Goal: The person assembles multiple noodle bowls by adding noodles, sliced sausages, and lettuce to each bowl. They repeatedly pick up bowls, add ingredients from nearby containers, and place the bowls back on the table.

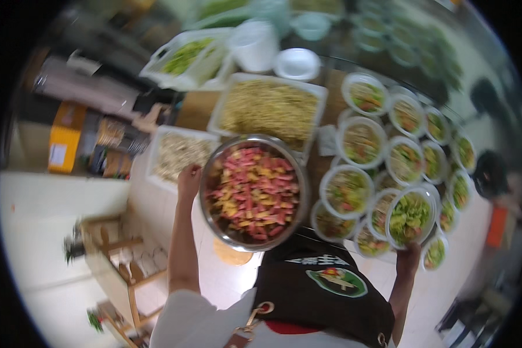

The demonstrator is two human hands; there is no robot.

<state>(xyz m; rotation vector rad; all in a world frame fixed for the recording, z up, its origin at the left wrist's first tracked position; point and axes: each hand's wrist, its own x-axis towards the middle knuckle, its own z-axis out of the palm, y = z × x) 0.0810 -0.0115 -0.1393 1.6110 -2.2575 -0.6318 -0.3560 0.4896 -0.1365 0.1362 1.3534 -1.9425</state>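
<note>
At the right, my right hand [409, 260] grips the near edge of a clear plastic bowl of lettuce [410, 218]. This bowl sits above or on other filled salad bowls [361, 142], which show greens, shreds and orange bits. My left hand [189, 178] is by the left rim of a large steel mixing bowl [253, 194] full of pink and yellow chopped pieces. Its fingers are curled together, and blur hides whether anything small is between them. Just left of that hand lies a white tray of pale shredded food [182, 153].
Beyond the steel bowl is a white tub of yellowish shreds [269, 110]. Farther back stand a divided bin of chopped greens [185, 58], a stack of white lids or bowls [254, 46] and a white bowl [297, 64]. Wooden shelving [122, 267] is at the lower left.
</note>
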